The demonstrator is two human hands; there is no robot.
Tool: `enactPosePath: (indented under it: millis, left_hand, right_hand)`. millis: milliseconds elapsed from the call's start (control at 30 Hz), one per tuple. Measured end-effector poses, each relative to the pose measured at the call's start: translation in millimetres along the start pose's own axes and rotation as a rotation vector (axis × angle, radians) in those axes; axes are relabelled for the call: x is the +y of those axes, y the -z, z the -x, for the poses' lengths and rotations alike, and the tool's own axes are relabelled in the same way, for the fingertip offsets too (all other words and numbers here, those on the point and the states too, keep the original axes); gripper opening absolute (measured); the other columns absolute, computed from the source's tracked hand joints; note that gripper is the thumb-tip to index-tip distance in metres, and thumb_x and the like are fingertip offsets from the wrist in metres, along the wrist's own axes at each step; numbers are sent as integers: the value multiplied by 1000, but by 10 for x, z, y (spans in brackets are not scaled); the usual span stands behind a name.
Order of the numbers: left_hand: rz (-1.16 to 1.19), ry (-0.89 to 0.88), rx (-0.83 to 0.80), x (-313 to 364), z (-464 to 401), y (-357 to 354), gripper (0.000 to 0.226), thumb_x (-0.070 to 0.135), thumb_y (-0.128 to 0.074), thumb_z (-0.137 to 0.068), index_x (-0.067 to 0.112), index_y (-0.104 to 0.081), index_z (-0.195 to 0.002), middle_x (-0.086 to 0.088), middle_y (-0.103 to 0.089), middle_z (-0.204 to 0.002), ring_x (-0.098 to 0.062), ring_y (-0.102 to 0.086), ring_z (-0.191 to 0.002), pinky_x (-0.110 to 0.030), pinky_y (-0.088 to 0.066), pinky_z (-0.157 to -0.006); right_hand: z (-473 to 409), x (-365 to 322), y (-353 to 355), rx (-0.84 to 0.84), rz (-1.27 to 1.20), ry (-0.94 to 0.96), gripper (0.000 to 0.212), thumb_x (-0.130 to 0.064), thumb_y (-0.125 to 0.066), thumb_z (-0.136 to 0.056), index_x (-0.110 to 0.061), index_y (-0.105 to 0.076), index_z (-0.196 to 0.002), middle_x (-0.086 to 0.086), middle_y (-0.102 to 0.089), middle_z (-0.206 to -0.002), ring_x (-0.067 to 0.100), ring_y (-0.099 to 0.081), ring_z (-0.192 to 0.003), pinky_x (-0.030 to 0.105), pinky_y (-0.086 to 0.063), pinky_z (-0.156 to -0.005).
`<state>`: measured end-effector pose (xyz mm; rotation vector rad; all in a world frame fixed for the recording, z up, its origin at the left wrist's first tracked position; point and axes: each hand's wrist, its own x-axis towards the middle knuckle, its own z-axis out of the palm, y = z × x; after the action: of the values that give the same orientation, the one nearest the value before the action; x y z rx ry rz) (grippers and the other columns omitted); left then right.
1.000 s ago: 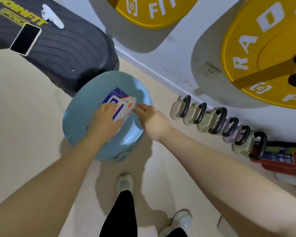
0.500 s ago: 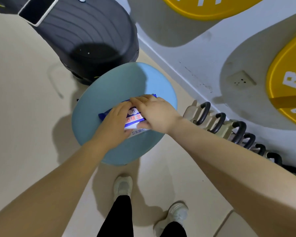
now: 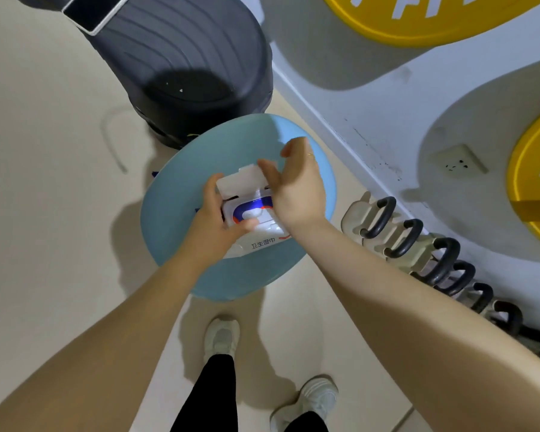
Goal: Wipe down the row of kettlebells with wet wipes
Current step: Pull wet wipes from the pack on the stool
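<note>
A white and blue pack of wet wipes lies on a round light-blue stool. Its white flip lid stands open. My left hand grips the left side of the pack, thumb on its top. My right hand is over the pack's right side, thumb against the raised lid and fingers spread. A row of several grey kettlebells with black handles stands along the wall to the right, partly hidden by my right forearm.
A black ribbed exercise platform stands behind the stool with a phone on it. Yellow weight plates hang on the white wall, which has a socket. My feet are on the beige floor below.
The lid of the wipes pack has been flipped open by my right hand, whose fingers have lifted and spread. My left hand keeps hold of the pack. The view has moved closer.
</note>
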<state>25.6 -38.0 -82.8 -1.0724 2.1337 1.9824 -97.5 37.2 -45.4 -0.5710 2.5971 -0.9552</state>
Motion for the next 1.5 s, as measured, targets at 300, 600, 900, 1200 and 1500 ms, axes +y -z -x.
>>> enactPosePath:
  millis: [300,600,900,1200,1500]
  left_hand:
    - [-150,-22,350,11,-47,-47,9,5,-44,-90,13,-39,-86,0,-52,-77,-19,-46,-65,-24,-31,-59]
    - [-223,-129,153,-2,96,-205,17,6,-59,-83,5,-59,-99,0,-42,-105,-14,-47,-95,4,-31,-75]
    - [-225,-161,193,-33,113,-222,19,10,-61,-84,6,-61,-103,2,-43,-109,-11,-45,-100,5,-27,-80]
    - [-130,-147,217,-50,144,-249,12,8,-63,-82,10,-69,-93,3,-44,-115,-4,-46,-101,4,-29,-80]
    - [-129,-97,266,-35,109,-246,8,11,-62,-83,6,-66,-88,1,-46,-100,-8,-49,-75,0,-34,-70]
  right_hand:
    - [200,296,19,-474,449,528,14,-12,-58,-84,-11,-70,-90,13,-60,-113,31,-56,-103,30,-45,-82]
    - [344,66,10,-336,851,559,25,-32,-84,-32,-27,-66,-49,-9,-62,-63,12,-61,-62,17,-25,-41]
    - [258,204,-8,-258,732,596,27,-15,-86,-40,-15,-65,-57,1,-62,-60,25,-62,-62,22,-34,-43]
    - [229,388,38,-321,196,410,6,-12,-53,-68,-8,-57,-65,-3,-42,-65,25,-42,-69,38,-46,-60]
    - [276,256,17,-297,415,446,14,-18,-60,-80,-6,-69,-77,13,-66,-89,38,-56,-83,39,-42,-67]
